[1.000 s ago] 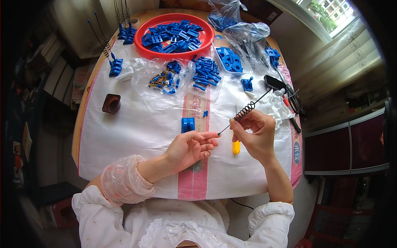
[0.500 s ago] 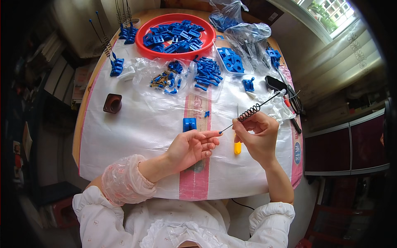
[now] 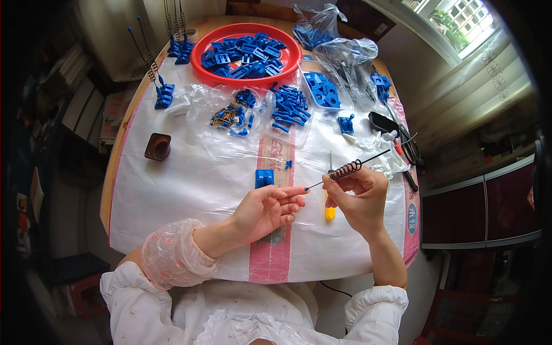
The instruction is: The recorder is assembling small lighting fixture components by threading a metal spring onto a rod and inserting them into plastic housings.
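Note:
My right hand (image 3: 362, 192) pinches a black coiled spring wire (image 3: 347, 169) between thumb and fingers; its straight ends stick out both ways. At the near end, a small blue cap (image 3: 307, 190) rests against the index fingertip of my left hand (image 3: 267, 208). That index finger is stretched out, the others loosely curled, and none close round the wire. Just beyond my left hand lies a blue plastic block (image 3: 264, 177), with a tiny pile of blue caps (image 3: 288, 164) beside it. A screwdriver with a yellow handle (image 3: 330, 213) lies under my right hand, partly hidden.
At the back, a red basin (image 3: 198, 72) holds many blue clips. Nearby are a bag of screws (image 3: 227, 117), blue levers (image 3: 290, 106) and a clear box of blue plates (image 3: 322, 89). A brown cup (image 3: 158, 146) stands left; pliers (image 3: 409, 179) lie right. Assembled spring pieces (image 3: 164, 96) stand far left.
The far end of the spring wire has dropped lower in my right hand. My left fingertip stays at the blue cap. The view has shifted slightly.

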